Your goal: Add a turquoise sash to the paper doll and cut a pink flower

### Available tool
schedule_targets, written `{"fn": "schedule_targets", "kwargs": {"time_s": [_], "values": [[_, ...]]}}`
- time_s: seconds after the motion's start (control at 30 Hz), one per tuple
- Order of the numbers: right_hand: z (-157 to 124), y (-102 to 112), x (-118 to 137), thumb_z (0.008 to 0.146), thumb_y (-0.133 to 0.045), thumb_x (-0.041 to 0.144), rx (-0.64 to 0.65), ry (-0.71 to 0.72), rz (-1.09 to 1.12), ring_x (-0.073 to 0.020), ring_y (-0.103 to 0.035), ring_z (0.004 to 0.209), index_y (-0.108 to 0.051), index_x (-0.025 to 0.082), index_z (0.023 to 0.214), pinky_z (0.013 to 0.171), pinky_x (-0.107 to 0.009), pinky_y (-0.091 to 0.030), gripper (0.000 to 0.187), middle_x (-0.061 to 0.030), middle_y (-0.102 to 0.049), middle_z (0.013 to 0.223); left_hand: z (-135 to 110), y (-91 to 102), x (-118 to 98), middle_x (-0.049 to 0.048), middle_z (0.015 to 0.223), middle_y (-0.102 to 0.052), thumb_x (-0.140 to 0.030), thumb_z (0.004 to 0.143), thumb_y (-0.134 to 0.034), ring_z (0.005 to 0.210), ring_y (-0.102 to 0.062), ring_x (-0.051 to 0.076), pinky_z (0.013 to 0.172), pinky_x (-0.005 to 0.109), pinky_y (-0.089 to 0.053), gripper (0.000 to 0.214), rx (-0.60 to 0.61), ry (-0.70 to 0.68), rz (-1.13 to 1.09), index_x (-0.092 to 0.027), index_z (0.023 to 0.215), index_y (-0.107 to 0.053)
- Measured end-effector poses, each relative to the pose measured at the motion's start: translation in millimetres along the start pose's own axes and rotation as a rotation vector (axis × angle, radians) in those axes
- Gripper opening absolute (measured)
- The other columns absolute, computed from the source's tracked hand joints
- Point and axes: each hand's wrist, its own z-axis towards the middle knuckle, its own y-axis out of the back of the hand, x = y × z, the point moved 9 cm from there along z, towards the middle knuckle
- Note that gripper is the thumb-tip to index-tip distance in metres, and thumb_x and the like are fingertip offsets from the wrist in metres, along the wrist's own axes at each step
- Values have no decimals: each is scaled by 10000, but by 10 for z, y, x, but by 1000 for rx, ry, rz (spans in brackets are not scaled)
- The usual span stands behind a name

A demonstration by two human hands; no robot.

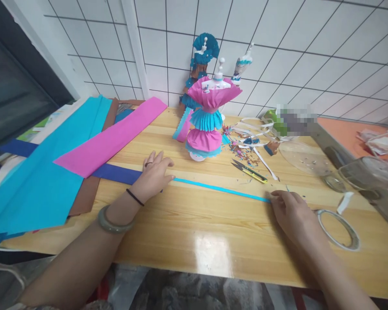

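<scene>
Reaching in from the bottom corners, 2 bare forearms (84,254) cross the near edge of a wooden table (181,241); the left wrist wears 1 green bangle (108,226) and 1 black cord (135,197). 2 hands rest at the tabletop, well apart, with 1 narrow light blue strip (221,188) lying straight between them. Left hand (155,171): fingers apart, thumb tip at the strip's left end — whether it is gripped cannot be told. Right hand (287,211): fingers together, pinching the strip's right end and hiding it.

Just beyond the strip lies 1 pair of yellow-handled snips (250,171); just beside the right hand, 1 tape ring (355,242). 1 dark blue band (118,174) runs under the left hand. Farther left, 1 pink sheet (116,135) lies across 1 light blue sheet (51,172), with brown paper (89,196) showing beneath. At the back are 3 small figures: 1 pink-and-blue figure (207,120) in front, partly blocking 1 dark blue and brown figure (198,71) and 1 mostly white figure (241,66). Scraps (245,156) — too many to count — and white ribbons (265,163) lie right of them.
</scene>
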Motion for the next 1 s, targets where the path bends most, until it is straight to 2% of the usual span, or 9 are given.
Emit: {"fn": "schedule_targets", "kwargs": {"time_s": [0.1,0.2,0.4,0.57,0.7,0.87,0.93,1.0], "values": [[-13,69,195,856,-425,189,-30,162,-140,-248,-565,866,-640,180,1010,721,-352,-424,265,-114,-620,977,-44,15,-214,130,1412,-307,-155,815,-438,1361,-142,316,1066,480,-175,233,-74,-185,52,-180,1025,-537],[-37,87,361,838,-442,99,4,287,-211,-234,-539,845,-639,209,1059,698,-344,-390,316,-89,-614,976,-101,2,-385,100,1331,-396,-75,821,-379,1313,-234,276,1025,455,-252,265,-130,-351,103,-201,941,-578],[-120,119,551,835,-491,97,17,450,-243,-233,-515,874,-658,133,995,700,-337,-372,234,-108,-628,952,-238,25,-637,100,1051,-513,-153,839,-463,1057,-413,248,864,425,-360,170,-154,-505,235,-195,848,-627],[-181,44,587,835,-512,113,63,468,-271,-245,-508,888,-635,63,1036,745,-347,-409,241,-134,-607,950,-319,-20,-824,96,869,-542,-153,828,-494,938,-443,238,782,383,-393,143,-140,-511,389,-128,745,-608],[-194,12,592,852,-468,95,77,438,-240,-233,-517,879,-618,38,1058,774,-345,-440,261,-147,-587,978,-347,-165,-919,101,832,-552,-102,802,-506,909,-470,242,746,355,-422,140,-51,-489,465,-87,722,-619],[-202,42,644,815,-432,14,52,375,-246,-224,-539,845,-615,16,1043,751,-325,-472,292,-159,-588,952,-386,-275,-935,131,862,-554,-58,807,-458,883,-512,244,690,336,-453,174,25,-402,496,-50,797,-632],[-214,49,668,800,-446,7,46,338,-271,-225,-547,821,-615,16,1040,744,-324,-479,293,-154,-596,921,-404,-289,-927,140,867,-556,-53,814,-435,891,-520,254,687,344,-460,198,23,-363,512,-45,833,-631],[-227,63,698,790,-462,9,38,299,-303,-230,-558,812,-602,14,1064,732,-325,-485,307,-153,-604,900,-421,-283,-927,142,855,-562,-52,828,-399,876,-529,256,675,349,-464,249,-12,-331,534,-43,948,-617]]}}
